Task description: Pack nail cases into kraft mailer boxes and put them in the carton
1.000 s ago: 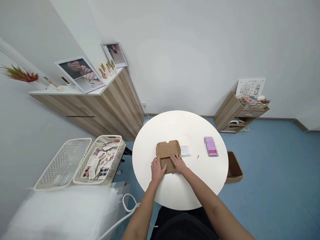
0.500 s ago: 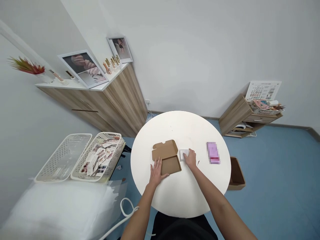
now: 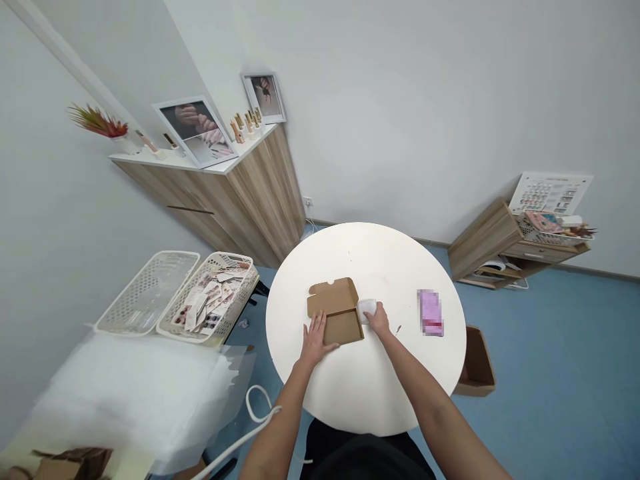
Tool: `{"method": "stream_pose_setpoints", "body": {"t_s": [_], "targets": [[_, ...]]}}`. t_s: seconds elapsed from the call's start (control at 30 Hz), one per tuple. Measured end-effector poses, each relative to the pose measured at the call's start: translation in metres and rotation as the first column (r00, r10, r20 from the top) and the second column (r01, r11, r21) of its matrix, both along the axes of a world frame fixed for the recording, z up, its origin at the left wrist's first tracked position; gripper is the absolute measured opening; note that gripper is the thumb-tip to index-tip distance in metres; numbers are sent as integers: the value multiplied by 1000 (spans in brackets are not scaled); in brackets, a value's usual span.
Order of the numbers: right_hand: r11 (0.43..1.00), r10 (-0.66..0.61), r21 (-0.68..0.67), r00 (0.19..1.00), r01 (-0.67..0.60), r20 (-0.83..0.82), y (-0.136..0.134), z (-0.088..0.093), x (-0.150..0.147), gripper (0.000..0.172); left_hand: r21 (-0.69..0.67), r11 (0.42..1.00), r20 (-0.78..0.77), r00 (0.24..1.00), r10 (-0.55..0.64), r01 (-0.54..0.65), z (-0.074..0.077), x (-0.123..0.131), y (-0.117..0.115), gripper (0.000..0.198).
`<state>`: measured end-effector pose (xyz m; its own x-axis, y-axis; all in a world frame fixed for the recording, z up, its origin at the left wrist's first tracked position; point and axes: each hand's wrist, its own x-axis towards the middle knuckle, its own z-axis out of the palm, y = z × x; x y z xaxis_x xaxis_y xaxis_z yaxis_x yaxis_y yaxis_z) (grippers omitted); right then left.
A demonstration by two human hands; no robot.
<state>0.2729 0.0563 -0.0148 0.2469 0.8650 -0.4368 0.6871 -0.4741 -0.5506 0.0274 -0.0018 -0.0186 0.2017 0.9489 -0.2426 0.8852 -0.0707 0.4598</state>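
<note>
An open brown cardboard mailer box (image 3: 343, 327) lies on the round white table (image 3: 375, 400), its lid folded back away from me. My left hand (image 3: 315, 340) rests on the box's left side with fingers stretched out and thumb along the near edge. Just right of the box, my right hand (image 3: 378, 319) grips a small white box-like item (image 3: 367, 308), fingers and thumb at its right side. The item's exact kind is too small to tell. It sits close against the cardboard box's right edge.
A blurred purple packet (image 3: 431, 313) lies on the table's right side. An open brown carton (image 3: 477, 363) stands on the floor beyond. To the left are white baskets (image 3: 167, 327), one full of cards, and translucent white sheets (image 3: 135, 393). A white cable (image 3: 240, 443) hangs near my left arm.
My right hand has closed on the white item and shifted it slightly towards the cardboard box. My left hand stays on the box. The camera view has turned a little left.
</note>
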Motion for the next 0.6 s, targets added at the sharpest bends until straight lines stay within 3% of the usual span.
{"method": "stream_pose_setpoints", "body": {"t_s": [0.23, 0.33, 0.47, 0.6], "targets": [[937, -58, 323, 974, 129, -220, -17, 41, 3, 43, -33, 999, 40, 998, -41, 42, 2, 6, 0, 104], [966, 27, 255, 952, 53, -303, -35, 41, -6, 44, -23, 995, 55, 994, -95, 96, 1, 15, 1, 104], [995, 80, 78, 986, -69, -148, -56, 28, -19, 40, -33, 986, 69, 985, -160, 162, 1, 30, 4, 105], [991, 136, 16, 991, -136, -14, -62, 19, -24, 29, -29, 974, 89, 972, -219, 223, 1, 42, 7, 103]]}}
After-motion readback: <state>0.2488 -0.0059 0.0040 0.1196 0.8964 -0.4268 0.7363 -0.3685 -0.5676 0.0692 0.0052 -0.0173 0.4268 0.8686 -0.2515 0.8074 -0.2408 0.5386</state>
